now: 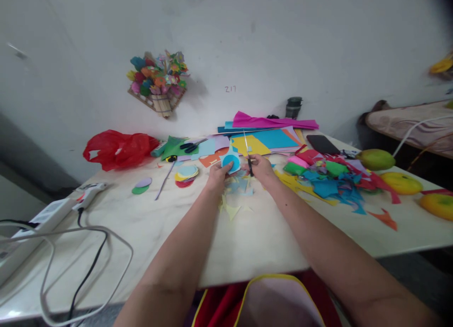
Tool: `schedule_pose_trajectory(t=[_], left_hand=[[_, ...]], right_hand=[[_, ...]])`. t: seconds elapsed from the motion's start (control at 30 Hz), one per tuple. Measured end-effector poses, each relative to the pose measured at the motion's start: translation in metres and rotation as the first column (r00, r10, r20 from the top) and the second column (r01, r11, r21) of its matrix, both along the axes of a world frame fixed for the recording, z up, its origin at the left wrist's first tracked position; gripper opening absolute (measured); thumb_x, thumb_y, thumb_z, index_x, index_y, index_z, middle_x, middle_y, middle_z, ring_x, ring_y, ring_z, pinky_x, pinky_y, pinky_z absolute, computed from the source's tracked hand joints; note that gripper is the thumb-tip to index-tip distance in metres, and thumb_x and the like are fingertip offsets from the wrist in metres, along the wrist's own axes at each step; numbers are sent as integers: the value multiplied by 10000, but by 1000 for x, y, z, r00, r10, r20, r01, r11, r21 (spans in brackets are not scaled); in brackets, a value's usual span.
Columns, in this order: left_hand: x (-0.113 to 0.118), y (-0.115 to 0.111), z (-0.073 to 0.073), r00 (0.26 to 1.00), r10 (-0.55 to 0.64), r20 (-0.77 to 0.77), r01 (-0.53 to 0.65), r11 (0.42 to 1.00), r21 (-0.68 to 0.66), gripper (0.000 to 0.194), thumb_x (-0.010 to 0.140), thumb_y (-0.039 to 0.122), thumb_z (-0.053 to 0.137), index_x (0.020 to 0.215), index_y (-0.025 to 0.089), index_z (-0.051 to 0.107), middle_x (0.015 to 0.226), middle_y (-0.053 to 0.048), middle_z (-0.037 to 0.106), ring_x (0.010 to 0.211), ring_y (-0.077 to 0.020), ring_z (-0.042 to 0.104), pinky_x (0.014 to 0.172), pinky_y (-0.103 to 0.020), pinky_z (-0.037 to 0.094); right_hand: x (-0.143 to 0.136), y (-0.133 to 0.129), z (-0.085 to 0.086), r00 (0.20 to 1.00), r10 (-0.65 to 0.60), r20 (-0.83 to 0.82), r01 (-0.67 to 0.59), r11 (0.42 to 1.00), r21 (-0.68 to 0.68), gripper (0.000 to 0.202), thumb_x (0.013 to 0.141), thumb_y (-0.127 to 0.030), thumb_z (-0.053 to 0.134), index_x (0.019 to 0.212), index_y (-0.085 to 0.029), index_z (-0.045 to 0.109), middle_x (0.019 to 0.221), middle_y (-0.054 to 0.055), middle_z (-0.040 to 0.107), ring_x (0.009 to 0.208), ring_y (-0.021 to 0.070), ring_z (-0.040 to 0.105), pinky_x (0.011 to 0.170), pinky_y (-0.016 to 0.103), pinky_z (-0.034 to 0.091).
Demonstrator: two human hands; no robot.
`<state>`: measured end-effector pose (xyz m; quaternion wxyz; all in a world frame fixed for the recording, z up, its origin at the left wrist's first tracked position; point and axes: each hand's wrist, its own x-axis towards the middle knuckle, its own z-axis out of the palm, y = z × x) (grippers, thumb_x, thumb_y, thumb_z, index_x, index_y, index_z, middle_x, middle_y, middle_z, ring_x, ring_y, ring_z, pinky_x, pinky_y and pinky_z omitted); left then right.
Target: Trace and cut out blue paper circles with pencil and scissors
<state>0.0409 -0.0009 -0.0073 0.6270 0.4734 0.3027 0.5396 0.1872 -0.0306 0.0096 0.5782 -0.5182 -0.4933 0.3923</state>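
Pinching blue paper circle (230,162), left hand (216,175) holds it at 9 o'clock from scissors (249,165) gripped in right hand (262,168), blades pointing near 12, blade gap unclear.

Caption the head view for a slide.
Left hand holding a blue paper circle, right hand holding scissors, colourful scraps nearby.

Power strip (46,218), running off the left edge; bed (410,122), extending past the right edge; held scissors (250,166), handles partly hiding behind right fingers (256,160).
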Motion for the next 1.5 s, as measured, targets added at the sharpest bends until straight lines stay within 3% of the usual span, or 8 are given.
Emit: schedule_pose_trajectory(t=[0.1,0.23,0.4,0.57,1.0,1.5], left_hand=[[-4,4,-3,999,19,28,-19,1000,-3,333,563,287,757,816,120,620,764,-58,661,685,-193,655,622,-296,524],[-7,5,-4,999,16,48,-15,1000,-8,341,549,274,767,815,116,622,773,-55,661,687,-195,653,637,-299,534],[-8,5,-4,998,21,66,-18,999,-37,291,568,256,756,791,124,624,776,-45,658,705,-187,649,635,-284,536],[-9,7,-5,991,33,129,-25,998,-63,224,592,194,727,779,124,627,792,-40,652,714,-172,641,655,-299,538],[-7,2,0,983,58,174,-38,993,-116,181,564,113,696,713,102,594,669,-42,639,620,-145,614,625,-270,518],[-8,6,-5,978,15,210,6,995,-99,134,606,91,677,720,97,607,731,-44,647,636,-126,609,647,-257,513]], right_hand=[[6,-2,3,999,26,43,-25,999,-37,311,578,-315,695,808,-182,533,530,-24,565,397,93,478,359,210,335],[16,-5,5,981,166,100,-159,984,-74,275,644,-390,660,736,-164,534,527,1,567,371,74,466,314,186,265],[26,-9,4,910,373,182,-362,927,-94,300,694,-432,608,664,-151,506,535,10,579,378,66,492,318,172,265],[28,-8,2,857,475,200,-441,877,-193,261,709,-393,577,638,-154,501,504,-4,563,372,68,483,320,184,249],[25,-6,-3,837,515,185,-477,852,-213,252,718,-397,558,667,-157,502,532,0,566,368,75,477,329,203,247],[24,-7,-5,832,530,163,-503,845,-184,247,711,-397,540,658,-162,485,507,-18,529,363,63,435,338,198,243]])
